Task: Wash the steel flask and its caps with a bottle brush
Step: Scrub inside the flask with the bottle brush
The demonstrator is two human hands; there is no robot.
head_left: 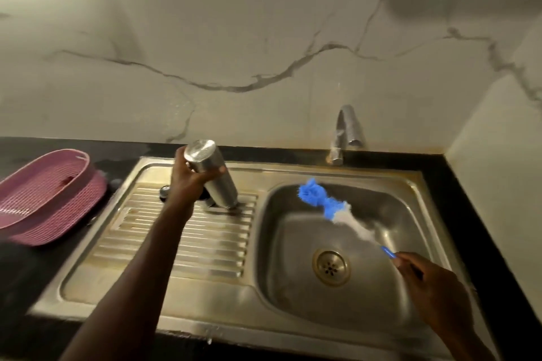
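Steel flask [211,173]: held inverted and tilted, base up toward 12 o'clock, mouth end down on the ribbed drainboard [187,237] of the sink unit. Left hand [192,182] wraps its fingers and thumb around the upper body of the flask.

Bottle brush [331,208]: blue bristle head at 11 o'clock of the basin [293,272], white mid-section, blue handle running down to 4 o'clock. Right hand [434,284] pinches the handle end with curled fingers; brush hangs over the basin, well apart from the flask.

Caps: a small dark and steel piece [165,193] lies on the drainboard at 9 o'clock of the left hand; another part seems to sit just behind the wrist, too hidden to name.

Tap [344,135]: at 12 o'clock of the basin; no running water can be seen.

Pink basket [47,193]: on the black table at 9 o'clock of the sink.

Progress, as a judgement: flask standing mouth-down on the drainboard suggests its wash is finished or nearly so and it is being set to drain; the caps likely remain to be scrubbed or rinsed. No suds are visible to confirm either.

Brands, labels, writing: none legible on flask, brush, basket or sink.
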